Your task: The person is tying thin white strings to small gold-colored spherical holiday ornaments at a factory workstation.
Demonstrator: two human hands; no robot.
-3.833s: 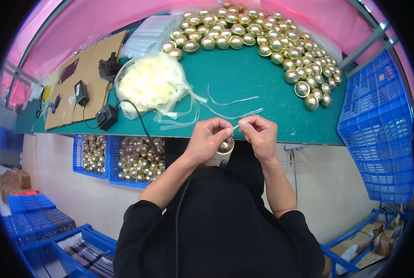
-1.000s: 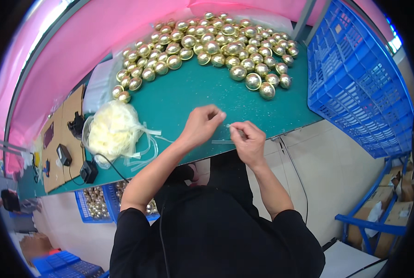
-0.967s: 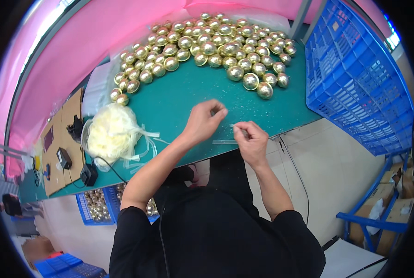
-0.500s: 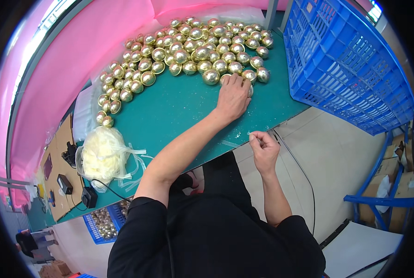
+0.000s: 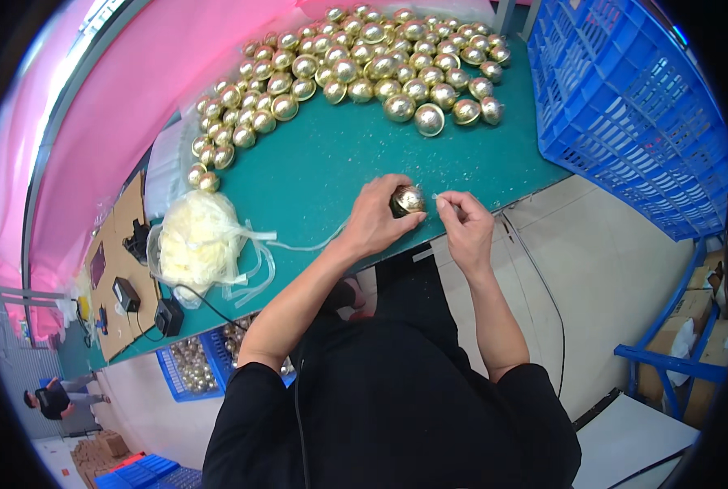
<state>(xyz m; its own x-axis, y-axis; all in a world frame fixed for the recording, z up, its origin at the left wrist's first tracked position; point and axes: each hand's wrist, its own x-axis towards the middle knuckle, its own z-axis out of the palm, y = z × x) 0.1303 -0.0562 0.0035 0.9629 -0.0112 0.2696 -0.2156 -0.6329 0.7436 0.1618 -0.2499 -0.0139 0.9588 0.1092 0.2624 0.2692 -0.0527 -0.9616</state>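
Note:
Near the front edge of the table, my left hand (image 5: pixel 374 218) is closed around a shiny gold ball ornament (image 5: pixel 411 200), thumb and fingers on either side of it. Just right of that ball, my right hand (image 5: pixel 467 232) is pinched, thumb against forefinger. A tiny whitish bit shows at its fingertips, too small to name. Many more gold ball ornaments (image 5: pixel 382 67) lie in a wide curved heap across the far side of the table. One gold ball (image 5: pixel 430 120) rests at the heap's near edge.
A clear bag of pale yellow material (image 5: pixel 197 244) sits on the green table (image 5: pixel 323 155) at left, clear strips trailing from it. A large blue crate (image 5: pixel 624 106) stands at the far right. Black devices (image 5: pixel 168 316) with cables lie at the left; crates of balls (image 5: pixel 191 367) stand below.
My left hand has come back from the heap to the near table edge, bringing a gold ball. My right hand stays pinched, now beside that ball. The view has shifted slightly.

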